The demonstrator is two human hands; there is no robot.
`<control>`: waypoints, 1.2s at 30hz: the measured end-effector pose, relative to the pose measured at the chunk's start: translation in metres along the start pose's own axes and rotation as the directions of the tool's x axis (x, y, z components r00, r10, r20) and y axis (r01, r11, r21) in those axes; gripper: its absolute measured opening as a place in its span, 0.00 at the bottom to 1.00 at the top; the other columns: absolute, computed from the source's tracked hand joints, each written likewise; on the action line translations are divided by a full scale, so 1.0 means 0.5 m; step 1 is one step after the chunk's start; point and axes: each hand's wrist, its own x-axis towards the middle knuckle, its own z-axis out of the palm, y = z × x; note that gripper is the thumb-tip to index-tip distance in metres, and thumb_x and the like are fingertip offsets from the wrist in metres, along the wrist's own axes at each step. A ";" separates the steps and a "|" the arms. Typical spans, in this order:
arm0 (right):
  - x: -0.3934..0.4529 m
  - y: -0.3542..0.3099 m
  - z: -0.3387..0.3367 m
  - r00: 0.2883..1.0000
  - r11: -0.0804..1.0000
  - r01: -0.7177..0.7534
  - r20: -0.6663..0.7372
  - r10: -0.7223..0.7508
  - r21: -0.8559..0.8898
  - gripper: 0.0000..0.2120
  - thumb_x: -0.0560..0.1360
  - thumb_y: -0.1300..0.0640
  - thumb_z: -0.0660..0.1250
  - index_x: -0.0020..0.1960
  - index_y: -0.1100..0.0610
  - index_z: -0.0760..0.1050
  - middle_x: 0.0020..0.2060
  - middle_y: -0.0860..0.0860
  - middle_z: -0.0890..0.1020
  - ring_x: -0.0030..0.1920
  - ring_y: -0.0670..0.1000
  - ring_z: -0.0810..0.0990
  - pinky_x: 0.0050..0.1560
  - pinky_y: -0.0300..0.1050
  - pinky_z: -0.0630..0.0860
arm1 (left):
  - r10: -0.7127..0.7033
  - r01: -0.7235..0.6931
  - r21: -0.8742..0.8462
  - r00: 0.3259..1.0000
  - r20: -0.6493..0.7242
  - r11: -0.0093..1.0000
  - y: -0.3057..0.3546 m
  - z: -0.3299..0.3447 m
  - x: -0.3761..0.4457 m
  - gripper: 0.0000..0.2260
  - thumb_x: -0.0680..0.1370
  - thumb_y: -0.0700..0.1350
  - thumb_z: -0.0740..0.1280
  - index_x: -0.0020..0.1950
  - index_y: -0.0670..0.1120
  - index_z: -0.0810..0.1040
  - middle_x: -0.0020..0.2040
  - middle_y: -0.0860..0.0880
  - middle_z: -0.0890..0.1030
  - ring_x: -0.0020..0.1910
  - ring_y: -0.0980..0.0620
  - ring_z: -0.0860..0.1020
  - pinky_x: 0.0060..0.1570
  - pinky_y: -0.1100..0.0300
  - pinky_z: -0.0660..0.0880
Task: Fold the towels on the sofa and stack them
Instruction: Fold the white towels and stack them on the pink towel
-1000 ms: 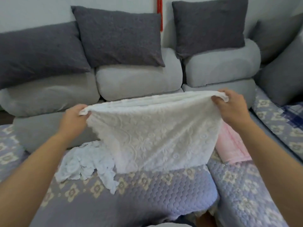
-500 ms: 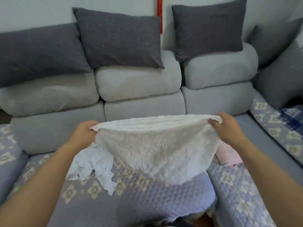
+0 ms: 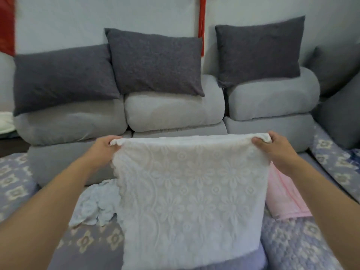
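A: Towel, white embossed floral, one item. Location?

B: Held up over the quilted sofa seat, hanging flat from its top edge; that edge runs left to right between the hands, the body dropping straight below the grips.

A: Grips?

B: Left hand pinches the top left corner, fingers curled round the fabric. Right hand pinches the top right corner the same way. Both level, neither nearer.

A: Other stock?

B: Crumpled pale towel on the seat, lower left, partly behind the hanging one. Pink towel, apparently folded, on the seat at right, partly hidden.

A: Next move?

B: Likely a fold, corner brought to corner across the horizontal edge, or laying it down towards the seat. Stack probably goes on the pink one.
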 end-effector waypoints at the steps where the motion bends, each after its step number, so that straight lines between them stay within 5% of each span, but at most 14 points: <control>1: 0.010 -0.008 -0.005 1.000 1.000 0.012 -0.015 -0.012 0.005 0.13 0.76 0.55 0.73 0.46 0.63 0.73 0.38 0.56 0.76 0.36 0.52 0.75 0.27 0.41 0.73 | 0.044 -0.043 0.030 0.998 -0.033 0.999 0.016 -0.009 0.010 0.16 0.78 0.36 0.69 0.43 0.57 0.85 0.38 0.62 0.85 0.41 0.58 0.81 0.40 0.61 0.78; 4: 0.034 -0.017 -0.030 0.997 0.994 0.079 -0.005 -0.080 -0.080 0.15 0.74 0.53 0.75 0.46 0.59 0.72 0.37 0.55 0.76 0.36 0.52 0.74 0.31 0.45 0.76 | 0.151 -0.148 0.066 0.988 -0.035 0.987 0.040 -0.036 0.012 0.15 0.79 0.35 0.68 0.46 0.56 0.83 0.40 0.67 0.83 0.39 0.68 0.79 0.41 0.68 0.76; 7: 0.032 -0.002 -0.049 0.979 0.930 0.188 0.134 -0.152 -0.316 0.11 0.72 0.60 0.77 0.51 0.55 0.77 0.41 0.51 0.79 0.38 0.49 0.76 0.36 0.31 0.73 | 0.176 -0.173 0.139 0.984 -0.010 0.975 0.016 -0.028 -0.029 0.20 0.78 0.32 0.68 0.44 0.60 0.82 0.42 0.62 0.84 0.43 0.62 0.78 0.42 0.75 0.71; 11: 0.000 0.128 -0.022 0.898 0.646 0.432 0.364 -0.246 -0.629 0.13 0.69 0.68 0.77 0.52 0.59 0.83 0.45 0.56 0.83 0.45 0.59 0.82 0.44 0.40 0.68 | 0.026 -0.035 0.201 0.998 0.050 0.979 -0.126 0.071 -0.138 0.26 0.76 0.27 0.65 0.45 0.62 0.80 0.45 0.61 0.82 0.49 0.51 0.79 0.45 0.81 0.68; 14: -0.051 0.290 0.007 0.867 0.499 0.499 0.410 -0.283 -0.709 0.13 0.65 0.72 0.75 0.47 0.61 0.81 0.41 0.58 0.79 0.43 0.62 0.80 0.40 0.47 0.75 | -0.079 0.046 0.301 0.992 0.099 0.953 -0.260 0.167 -0.242 0.24 0.76 0.27 0.62 0.52 0.57 0.79 0.56 0.52 0.81 0.59 0.49 0.78 0.57 0.72 0.69; 18: -0.146 0.586 0.041 0.835 0.416 0.537 0.533 -0.136 -0.734 0.12 0.61 0.71 0.68 0.43 0.60 0.78 0.41 0.57 0.77 0.41 0.62 0.77 0.36 0.54 0.77 | -0.315 0.193 0.444 0.923 0.220 0.875 -0.480 0.322 -0.396 0.19 0.74 0.38 0.60 0.61 0.51 0.82 0.65 0.50 0.79 0.66 0.49 0.76 0.66 0.60 0.66; 26: -0.230 0.934 0.097 0.645 0.478 0.547 0.710 0.283 -0.687 0.20 0.50 0.72 0.79 0.35 0.56 0.75 0.33 0.52 0.78 0.35 0.59 0.79 0.29 0.53 0.78 | -0.573 0.371 0.515 0.758 0.313 0.772 -0.723 0.521 -0.535 0.24 0.76 0.29 0.63 0.61 0.55 0.79 0.62 0.53 0.80 0.59 0.58 0.74 0.55 0.69 0.65; 31: -0.134 0.904 0.100 0.590 0.652 0.280 0.663 0.462 -0.704 0.13 0.70 0.62 0.75 0.45 0.47 0.76 0.46 0.46 0.79 0.47 0.50 0.79 0.47 0.45 0.75 | -0.661 0.531 0.442 0.717 0.220 0.723 -0.664 0.518 -0.458 0.20 0.79 0.29 0.62 0.48 0.57 0.79 0.48 0.56 0.81 0.48 0.54 0.78 0.49 0.68 0.68; 33: -0.043 0.849 0.117 0.610 0.684 0.131 0.602 0.515 -0.718 0.06 0.74 0.58 0.73 0.50 0.52 0.79 0.49 0.48 0.80 0.47 0.49 0.78 0.43 0.38 0.70 | -0.683 0.632 0.305 0.724 0.095 0.712 -0.643 0.507 -0.378 0.14 0.80 0.32 0.63 0.49 0.52 0.80 0.46 0.51 0.82 0.49 0.45 0.80 0.45 0.59 0.70; 36: 0.112 0.775 0.161 0.731 0.762 -0.050 0.496 0.469 -0.646 0.06 0.74 0.56 0.73 0.46 0.57 0.78 0.41 0.54 0.81 0.39 0.52 0.77 0.36 0.42 0.70 | -0.651 0.655 0.089 0.756 -0.074 0.751 -0.650 0.490 -0.227 0.05 0.80 0.40 0.67 0.49 0.49 0.82 0.48 0.43 0.83 0.48 0.40 0.80 0.45 0.49 0.74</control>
